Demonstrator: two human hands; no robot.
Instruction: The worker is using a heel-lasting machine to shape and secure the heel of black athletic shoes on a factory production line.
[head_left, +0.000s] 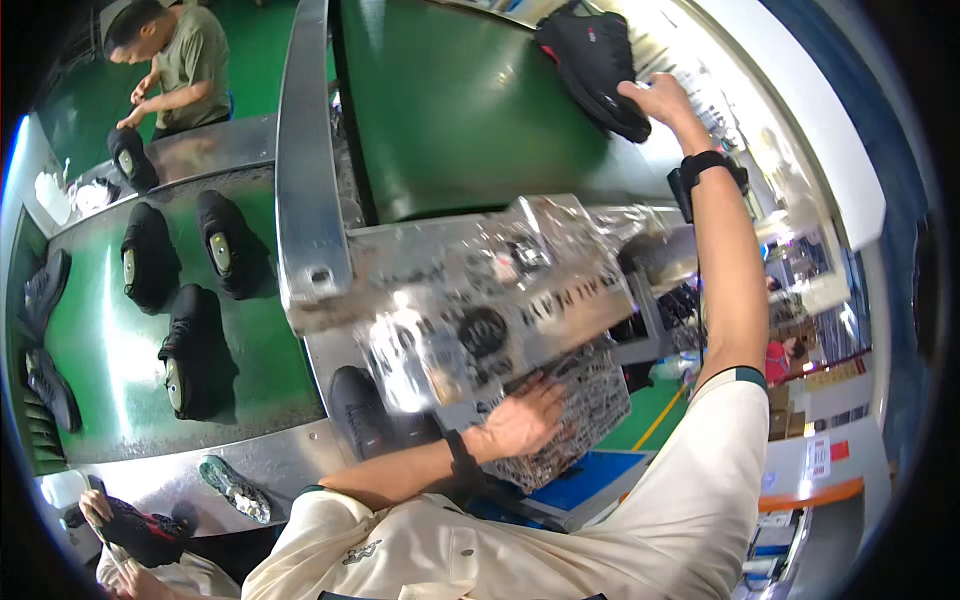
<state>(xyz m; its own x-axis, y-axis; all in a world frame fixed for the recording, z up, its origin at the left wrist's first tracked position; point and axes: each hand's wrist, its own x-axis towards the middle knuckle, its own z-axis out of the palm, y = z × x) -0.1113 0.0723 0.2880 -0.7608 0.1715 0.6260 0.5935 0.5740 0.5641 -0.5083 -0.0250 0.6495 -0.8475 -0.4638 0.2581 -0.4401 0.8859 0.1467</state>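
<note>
At the upper right, my right hand [660, 100] grips the toe end of a black shoe [590, 60] with red details, over the green conveyor belt [450, 110]. My left hand [525, 420] lies with its fingers stretched out against a box covered in black-and-white print [580, 430]. Above that hand, crinkled clear plastic [420, 350] covers part of a grey printed surface [540, 300] beside the metal ledge. Dark shoes [360, 410] sit just left of my left forearm, partly hidden by it.
Several black shoes [190, 345] stand on another green belt at the left. A metal rail [315, 150] divides the belts. A co-worker [190, 70] handles a shoe at the far left; another person's hands [125, 580] hold a shoe at lower left. A green-and-white shoe-shaped piece [235, 488] lies on the metal edge.
</note>
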